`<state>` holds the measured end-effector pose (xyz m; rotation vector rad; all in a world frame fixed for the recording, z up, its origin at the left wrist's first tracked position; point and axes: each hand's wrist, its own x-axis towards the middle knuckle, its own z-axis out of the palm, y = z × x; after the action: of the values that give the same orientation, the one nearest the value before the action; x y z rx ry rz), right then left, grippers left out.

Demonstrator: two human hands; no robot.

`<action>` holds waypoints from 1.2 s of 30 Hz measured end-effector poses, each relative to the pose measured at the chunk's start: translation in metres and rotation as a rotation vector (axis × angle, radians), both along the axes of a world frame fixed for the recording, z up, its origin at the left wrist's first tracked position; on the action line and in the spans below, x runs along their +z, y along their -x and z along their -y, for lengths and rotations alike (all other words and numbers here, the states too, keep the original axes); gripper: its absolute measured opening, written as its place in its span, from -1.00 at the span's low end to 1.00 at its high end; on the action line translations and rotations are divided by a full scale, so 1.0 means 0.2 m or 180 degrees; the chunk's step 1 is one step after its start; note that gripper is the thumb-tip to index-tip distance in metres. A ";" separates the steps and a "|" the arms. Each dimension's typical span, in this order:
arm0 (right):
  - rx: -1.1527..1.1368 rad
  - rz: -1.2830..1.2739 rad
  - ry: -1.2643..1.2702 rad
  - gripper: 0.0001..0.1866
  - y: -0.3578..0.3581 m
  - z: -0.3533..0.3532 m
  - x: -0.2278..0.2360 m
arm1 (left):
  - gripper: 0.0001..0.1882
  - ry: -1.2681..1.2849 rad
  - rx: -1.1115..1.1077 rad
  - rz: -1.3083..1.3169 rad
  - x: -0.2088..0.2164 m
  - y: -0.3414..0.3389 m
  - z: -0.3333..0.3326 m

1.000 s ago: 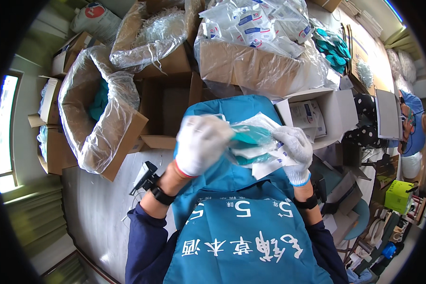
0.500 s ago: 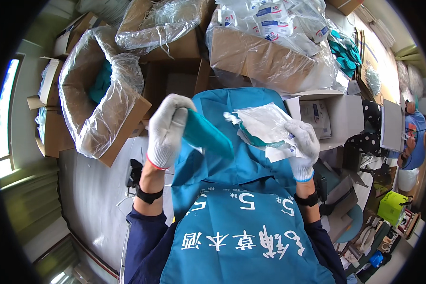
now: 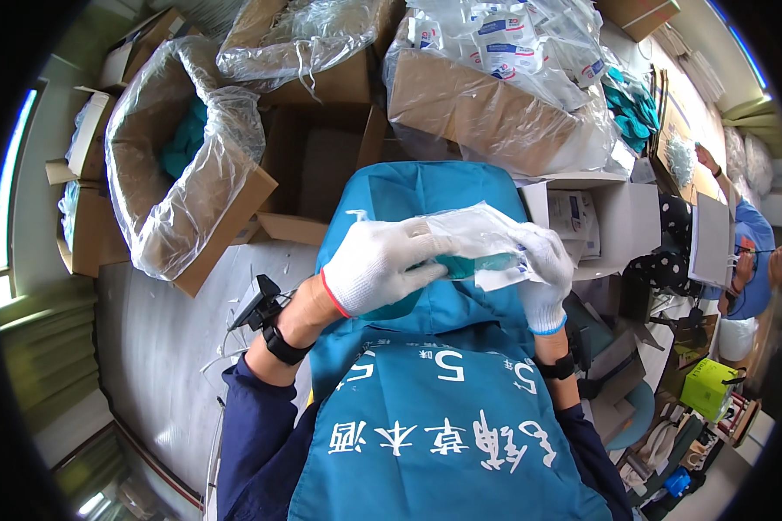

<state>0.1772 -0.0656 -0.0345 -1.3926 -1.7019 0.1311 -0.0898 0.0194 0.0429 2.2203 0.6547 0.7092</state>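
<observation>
In front of my lap, my right hand (image 3: 547,269), in a white knit glove with a blue cuff edge, grips a clear and white plastic bag (image 3: 482,221) by its right side. My left hand (image 3: 382,265), in a similar glove with a red cuff edge, is closed at the bag's left side. Its thumb and fingers pinch by a smooth teal piece (image 3: 459,266) that shows at the bag's opening. How far that piece lies inside the bag is hidden by my fingers. A teal apron (image 3: 426,182) spreads beneath both hands.
At the left, a plastic-lined carton (image 3: 182,221) holds teal items. An open carton (image 3: 321,165) stands ahead, beside a large carton (image 3: 469,100) heaped with printed packets. A white box (image 3: 621,221) with packets is at my right. Another person (image 3: 752,252) sits far right.
My left hand has moved right with the folded teal piece, from apart from the bag to its left side. The right hand still grips the bag, which is now stretched between both hands.
</observation>
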 end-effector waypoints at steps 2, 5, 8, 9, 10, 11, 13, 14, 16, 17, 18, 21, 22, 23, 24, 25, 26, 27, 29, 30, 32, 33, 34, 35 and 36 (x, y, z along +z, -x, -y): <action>-0.0076 -0.0041 0.0049 -0.69 -0.01 0.02 -0.04 | -0.66 0.0067 0.0134 0.0050 0.00 -0.01 0.02; -0.0128 -0.0181 0.0194 -0.73 0.00 0.03 -0.05 | -0.68 0.0020 0.0075 0.0027 -0.04 -0.01 0.04; -0.0105 -0.0296 0.0263 -0.75 0.02 0.03 -0.05 | -0.69 0.0157 -0.0051 0.0147 -0.05 -0.04 0.05; -0.0078 -0.0224 0.0279 -0.75 0.04 0.03 -0.03 | -0.69 0.0124 -0.0061 0.0040 -0.05 -0.04 0.05; -0.0050 -0.0152 0.0294 -0.75 0.06 0.03 0.00 | -0.68 0.0089 -0.0069 -0.0067 -0.06 -0.04 0.06; -0.0039 -0.0060 0.0282 -0.76 0.08 0.02 0.02 | -0.68 0.0027 -0.0093 -0.0152 -0.06 -0.05 0.05; 0.0100 -0.0031 0.0330 -0.76 0.09 0.01 0.04 | -0.68 -0.0124 0.0150 -0.0029 -0.05 -0.03 0.04; 0.0185 0.0063 0.0413 -0.77 0.08 0.00 0.05 | -0.68 -0.0207 0.0267 0.0039 -0.04 -0.01 0.03; 0.0008 0.0433 0.0583 -0.78 -0.02 -0.04 0.07 | -0.67 -0.0037 0.0795 0.0631 0.01 0.05 0.02; -0.0166 0.0597 0.0641 -0.78 -0.10 -0.08 0.09 | -0.66 0.0092 0.1079 0.0876 0.03 0.08 0.01; -0.0330 0.0753 0.0703 -0.78 -0.20 -0.12 0.11 | -0.65 0.0227 0.1374 0.1115 0.04 0.12 0.00; -0.1102 0.0501 0.0547 -0.71 -0.55 -0.25 -0.06 | -0.69 0.0577 0.1607 0.1083 0.03 0.25 -0.04; -0.1108 0.0377 0.0769 -0.66 -0.61 -0.35 -0.04 | -0.73 0.0772 0.1641 0.1075 -0.01 0.29 -0.05; -0.1124 -0.0122 0.1239 -0.58 -0.61 -0.46 0.02 | -0.84 0.0988 0.1713 0.1145 -0.05 0.29 -0.03; -0.1198 0.0080 0.1291 -0.57 -0.67 -0.56 -0.01 | -0.92 0.1220 0.1756 0.1214 -0.07 0.28 -0.02; -0.1275 0.0281 0.1342 -0.55 -0.75 -0.67 -0.09 | -0.89 0.1318 0.1747 0.1219 -0.09 0.25 -0.02; -0.1378 0.0497 0.1409 -0.53 -0.82 -0.78 -0.15 | -0.86 0.1533 0.1680 0.1249 -0.09 0.23 -0.02; -0.1591 0.0612 0.1355 -0.53 -0.88 -0.91 -0.20 | -0.85 0.1658 0.1642 0.1285 -0.09 0.21 -0.02; -0.2005 0.0823 0.1253 -0.52 -0.92 -1.13 -0.26 | -0.83 0.1855 0.1574 0.1313 -0.09 0.17 -0.03; -0.1922 0.0679 0.1120 -0.56 -0.92 -1.19 -0.27 | -0.79 0.2205 0.1652 0.1479 -0.06 0.15 -0.03; -0.1743 0.0400 0.0867 -0.63 -0.89 -1.29 -0.30 | -0.79 0.2099 0.1778 0.1344 -0.09 0.14 -0.05; -0.1692 0.0384 0.0678 -0.65 -0.88 -1.35 -0.31 | -0.81 0.2164 0.1835 0.1309 -0.10 0.15 -0.06; -0.1650 0.0365 0.0482 -0.67 -0.87 -1.41 -0.32 | -0.82 0.2158 0.1846 0.1274 -0.09 0.16 -0.07; -0.1656 0.0469 0.0223 -0.69 -0.90 -1.46 -0.35 | -0.82 0.2186 0.1895 0.1210 -0.10 0.17 -0.08; -0.1605 0.0644 -0.0148 -0.69 -1.00 -1.51 -0.41 | -0.83 0.2226 0.1894 0.1138 -0.11 0.18 -0.10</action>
<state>0.3764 0.2365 -0.1162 -1.8007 -1.4457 -0.3391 -0.1251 0.0397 0.0204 1.2201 1.1757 0.9522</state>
